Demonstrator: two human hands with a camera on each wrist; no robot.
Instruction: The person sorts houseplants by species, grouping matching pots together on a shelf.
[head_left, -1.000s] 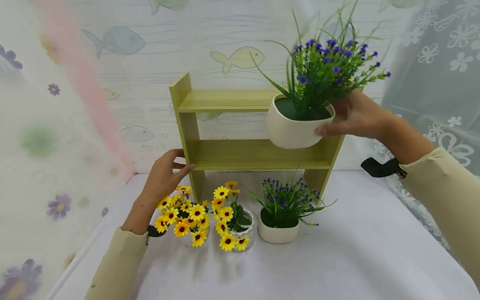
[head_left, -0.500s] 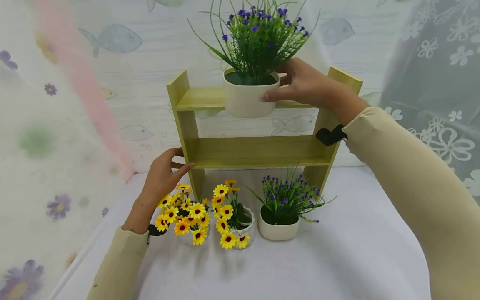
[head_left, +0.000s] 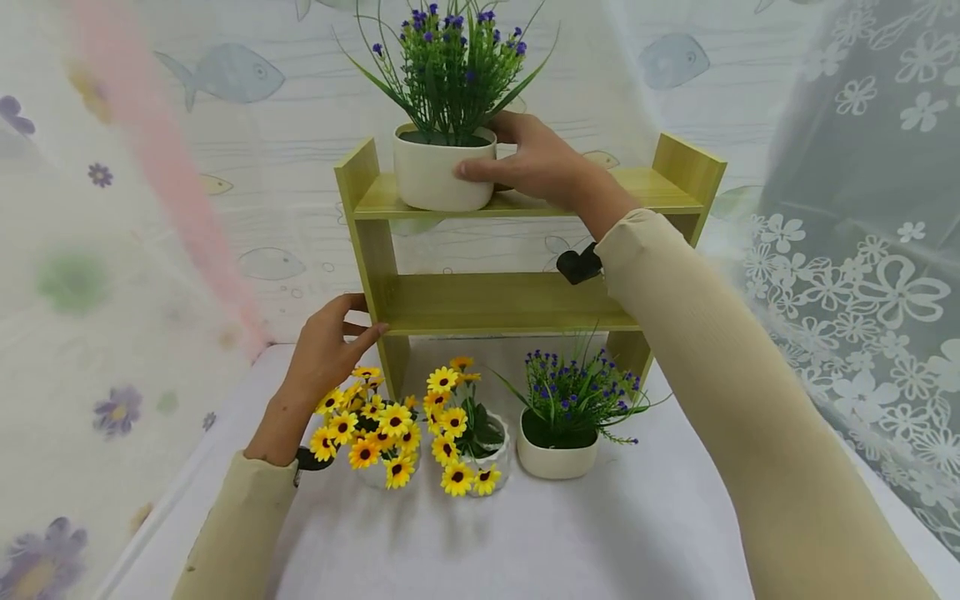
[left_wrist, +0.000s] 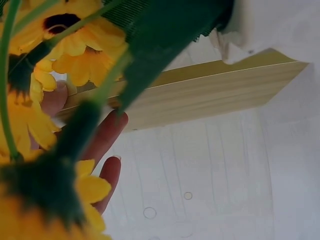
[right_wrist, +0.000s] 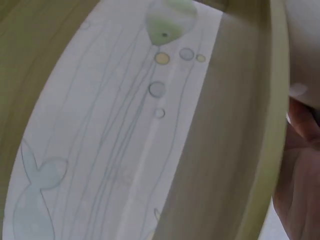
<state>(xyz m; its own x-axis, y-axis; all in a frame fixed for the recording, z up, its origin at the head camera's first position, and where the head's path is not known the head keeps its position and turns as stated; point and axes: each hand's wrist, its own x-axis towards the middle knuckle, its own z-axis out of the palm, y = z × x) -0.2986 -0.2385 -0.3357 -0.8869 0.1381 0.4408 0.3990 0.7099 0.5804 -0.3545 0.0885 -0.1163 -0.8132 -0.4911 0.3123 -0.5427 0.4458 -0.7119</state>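
The right hand (head_left: 536, 162) grips the white pot (head_left: 442, 175) of purple flowers, fingers curled round its right side and thumb across the front. The pot sits on the top board of the wooden shelf (head_left: 517, 304), toward the shelf's left end and just inside its left upright. I judge the step in hand to be settling this pot: it goes best if the base lies flat on the board, well back from the front edge, before the fingers loosen, and if the hand draws away sideways so it does not brush the stems. The left hand (head_left: 326, 350) steadies the shelf, thumb and fingers curled round the left upright at the level of the lower board; a firm hold there should keep the frame from rocking.

The pot stands upright, its long axis vertical, opening and stems pointing straight up above the shelf.

Below the shelf stand two pots of yellow flowers (head_left: 397, 429) and another purple plant (head_left: 558, 417).
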